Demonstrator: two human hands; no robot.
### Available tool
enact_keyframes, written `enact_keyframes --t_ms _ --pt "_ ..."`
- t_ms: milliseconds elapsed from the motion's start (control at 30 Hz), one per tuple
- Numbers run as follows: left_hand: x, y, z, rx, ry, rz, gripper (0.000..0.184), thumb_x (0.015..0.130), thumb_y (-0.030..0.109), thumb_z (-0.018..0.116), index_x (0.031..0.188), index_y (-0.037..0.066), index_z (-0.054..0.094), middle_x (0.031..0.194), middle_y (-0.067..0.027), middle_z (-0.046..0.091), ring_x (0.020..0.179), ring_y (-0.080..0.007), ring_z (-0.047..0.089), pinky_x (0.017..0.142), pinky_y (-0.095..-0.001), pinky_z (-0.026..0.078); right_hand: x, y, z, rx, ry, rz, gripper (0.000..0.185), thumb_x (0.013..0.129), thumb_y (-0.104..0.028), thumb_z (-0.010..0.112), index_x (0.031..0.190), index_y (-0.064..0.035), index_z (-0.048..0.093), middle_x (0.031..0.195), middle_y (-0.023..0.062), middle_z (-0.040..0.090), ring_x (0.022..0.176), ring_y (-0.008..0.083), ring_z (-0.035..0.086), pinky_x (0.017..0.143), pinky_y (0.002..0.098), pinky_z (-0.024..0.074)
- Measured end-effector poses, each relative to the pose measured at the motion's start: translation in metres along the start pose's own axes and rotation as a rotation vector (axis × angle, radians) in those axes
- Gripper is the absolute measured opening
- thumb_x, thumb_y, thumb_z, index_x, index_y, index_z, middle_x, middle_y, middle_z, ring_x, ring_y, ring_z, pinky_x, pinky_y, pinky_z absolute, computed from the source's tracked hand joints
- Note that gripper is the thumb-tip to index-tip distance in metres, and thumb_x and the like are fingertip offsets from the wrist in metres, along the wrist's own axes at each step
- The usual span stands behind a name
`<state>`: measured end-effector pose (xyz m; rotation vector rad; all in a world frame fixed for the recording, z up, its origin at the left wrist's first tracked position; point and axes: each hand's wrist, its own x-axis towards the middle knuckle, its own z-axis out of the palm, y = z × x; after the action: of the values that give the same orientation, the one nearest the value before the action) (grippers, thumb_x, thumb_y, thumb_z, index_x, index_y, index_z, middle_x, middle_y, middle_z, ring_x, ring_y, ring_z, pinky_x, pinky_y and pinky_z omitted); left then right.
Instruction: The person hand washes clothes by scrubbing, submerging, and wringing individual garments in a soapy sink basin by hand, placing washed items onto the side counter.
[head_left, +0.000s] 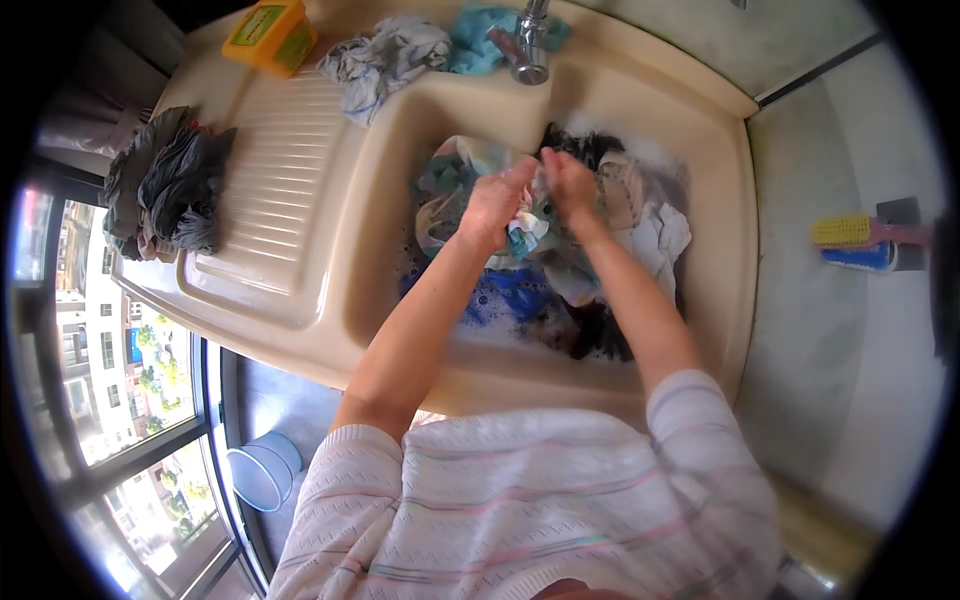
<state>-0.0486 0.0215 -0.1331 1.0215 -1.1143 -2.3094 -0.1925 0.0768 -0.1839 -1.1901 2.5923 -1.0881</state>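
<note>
Cloth bunches inside the sink, clamped in my left grip; whether my right grip is closed, I can't tell. Likely hand-scrubbing; the next rub calls for firm hold.

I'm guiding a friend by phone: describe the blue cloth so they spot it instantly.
Find the beige sink's soapy basin. There, mostly between the forearms and nearer the striped shirt than the left hand and right hand, lies the blue cloth. Its vivid blue separates it from the black cloth and pale patterned cloth nearby.
</note>
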Motion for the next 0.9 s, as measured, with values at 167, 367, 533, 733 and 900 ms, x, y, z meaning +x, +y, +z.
enact_keyframes --t_ms 167,367,533,733,900 --pt "0.011 -0.029 -0.031 1.369 0.055 0.179 0.033 0.076 0.03 0.062 0.089 0.002 0.052 0.078 -0.0162 0.06 0.078 -0.0276 0.06 0.069 -0.039 0.046 -0.038 0.035 -0.024 0.198 -0.066 0.027 0.033 0.076 -0.032 0.063 0.085 -0.001 0.055 0.074 0.0151 0.059 0.07 0.034 0.057 0.064 0.0447 0.0436" --pt "0.036 -0.087 -0.058 1.627 -0.27 0.144 0.025 0.076 0.025 0.057 0.093 0.007 0.056 0.092 -0.0171 0.059 0.087 -0.0319 0.058 0.074 -0.0425 0.046 -0.078 0.075 0.03 -0.525 -0.652 -0.089 0.019 0.071 -0.012 0.061 0.089 -0.0042 0.058 0.083 0.0178 0.059 0.081 0.0344 0.057 0.071 0.0442 0.043" --pt "0.013 -0.001 -0.041 2.015 -0.513 0.443 0.023 0.076 0.024 0.055 0.089 0.006 0.06 0.089 -0.0156 0.06 0.084 -0.0318 0.058 0.073 -0.0402 0.048 -0.054 0.051 -0.046 0.224 -0.46 0.005 0.029 0.083 -0.027 0.055 0.079 0.0017 0.058 0.068 0.0103 0.058 0.062 0.0165 0.051 0.061 0.0308 0.0414" --pt "-0.085 0.133 0.053 0.69 -0.324 0.501 0.019 0.084 0.012 0.055 0.101 0.006 0.06 0.061 0.0081 0.047 0.051 -0.0013 0.042 0.045 -0.0161 0.034 -0.003 -0.097 -0.179 0.689 -0.07 -0.118 0.023 0.088 -0.018 0.053 0.1 0.0015 0.059 0.087 -0.0002 0.06 0.078 0.006 0.053 0.071 0.0211 0.0431" --pt "-0.116 0.158 0.103 0.667 -0.255 0.665 0.027 0.075 0.015 0.062 0.096 -0.001 0.057 0.071 -0.0077 0.057 0.06 -0.0169 0.054 0.056 -0.0275 0.045 -0.002 -0.156 -0.214 0.858 -0.1 -0.55 0.023 0.089 -0.019 0.052 0.101 0.0003 0.056 0.082 -0.0002 0.058 0.076 0.0048 0.05 0.067 0.0211 0.043"
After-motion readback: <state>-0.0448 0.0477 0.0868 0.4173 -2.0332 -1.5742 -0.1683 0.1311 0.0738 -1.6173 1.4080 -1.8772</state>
